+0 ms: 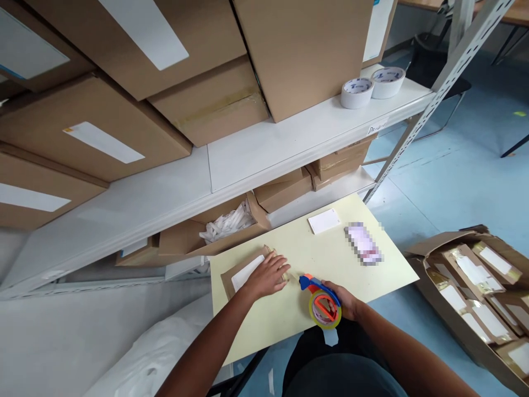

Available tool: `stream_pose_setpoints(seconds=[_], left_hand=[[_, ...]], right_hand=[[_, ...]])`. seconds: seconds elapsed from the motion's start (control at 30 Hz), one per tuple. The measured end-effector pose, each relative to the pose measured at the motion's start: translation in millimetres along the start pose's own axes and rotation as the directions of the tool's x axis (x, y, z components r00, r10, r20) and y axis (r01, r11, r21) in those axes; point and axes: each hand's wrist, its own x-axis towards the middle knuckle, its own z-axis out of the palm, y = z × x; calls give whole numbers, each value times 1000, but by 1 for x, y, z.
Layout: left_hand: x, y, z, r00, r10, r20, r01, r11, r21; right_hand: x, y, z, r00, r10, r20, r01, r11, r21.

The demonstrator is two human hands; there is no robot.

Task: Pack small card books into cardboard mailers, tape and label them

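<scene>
A: The left hand (268, 274) lies flat, fingers spread on the small brown parcel (244, 271) at lower centre; the right hand (346, 300) is wrapped around the tape dispenser (323, 304) just right of it.

B: Sensible, probably: keep the parcel pinned on the yellow table (372, 275), and run the dispenser straight along the seam.

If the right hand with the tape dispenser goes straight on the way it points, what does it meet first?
Probably the small brown cardboard package under the left hand; the right hand aims the blue-and-yellow tape dispenser leftward at it.
</scene>
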Motion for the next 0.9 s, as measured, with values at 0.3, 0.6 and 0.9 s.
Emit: stream_pose_setpoints(seconds=[0.3, 0.6, 0.9], left_hand=[[50, -15, -8, 933, -345, -102, 335, 937, -97], [71, -32, 6, 679, -720, -145, 705, 694, -145], [68, -53, 13, 255, -949, -185, 928, 294, -230]], right_hand=[[11, 2, 8, 999, -49, 4, 49, 998, 33], [21, -29, 16, 994, -103, -22, 104, 994, 29], [3, 31, 1, 999, 20, 44, -19, 1000, -17]])
